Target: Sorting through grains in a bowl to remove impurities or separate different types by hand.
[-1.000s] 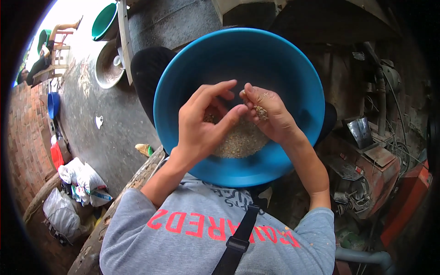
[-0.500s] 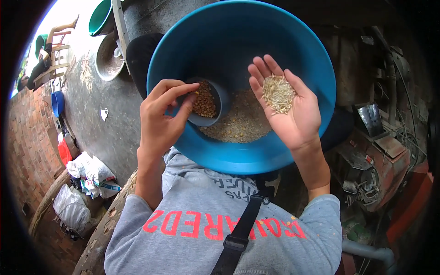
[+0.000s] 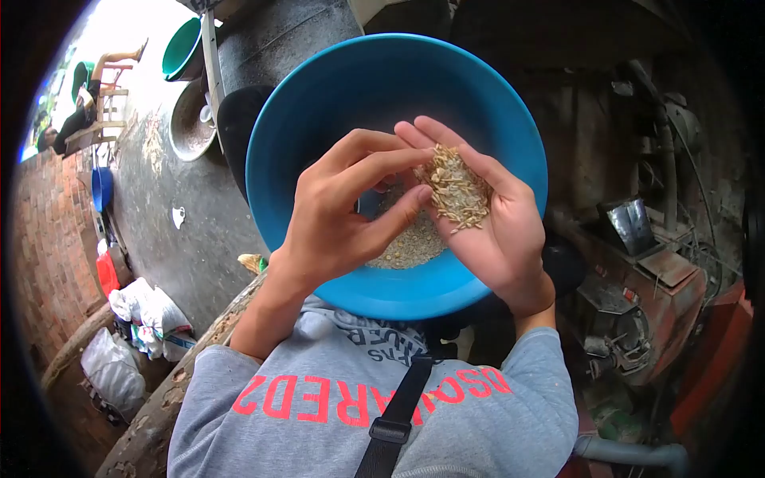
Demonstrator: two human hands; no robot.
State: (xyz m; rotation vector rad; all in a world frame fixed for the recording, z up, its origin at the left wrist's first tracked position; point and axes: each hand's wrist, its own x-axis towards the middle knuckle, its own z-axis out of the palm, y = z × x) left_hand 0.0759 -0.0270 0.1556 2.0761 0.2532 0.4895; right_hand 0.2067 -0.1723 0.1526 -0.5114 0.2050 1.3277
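— What sits closest, and how much room is there around the hands?

— Nearest is the person's grey sweatshirt [image 3: 351, 406] with a black strap [image 3: 394, 410] across it, both cut off by the lower edge. Above it the two forearms rise over a big blue basin [image 3: 319, 103], whose rim rings both hands with open blue wall on the far side and to the left. To the right the rim comes close to a rusty red machine [image 3: 637, 279]; to the left there is bare grey ground [image 3: 175, 231].

— The hands?

— The right hand [image 3: 494, 231] lies palm up, fingers spread flat and open, cupping a small heap of husked grain [image 3: 456, 187]. The heap runs lengthwise along the palm, from the heel toward the fingertips, pointing up and to the left. The left hand [image 3: 339, 227] curls beside it, thumb and forefinger drawn together at the edge of the heap; whether they pinch any grains I cannot tell.

— Anything hidden?

— The left hand covers most of the basin's floor; only a patch of pale grain [image 3: 410, 243] shows below the thumb. A small dark thing behind the fingers is too covered to name.

— And farther off?

— White sacks [image 3: 147, 315] by a brick wall [image 3: 48, 231], a metal dish [image 3: 191, 119], a green tub [image 3: 183, 48], and a person on a wooden chair [image 3: 80, 111] at the bright far edge.
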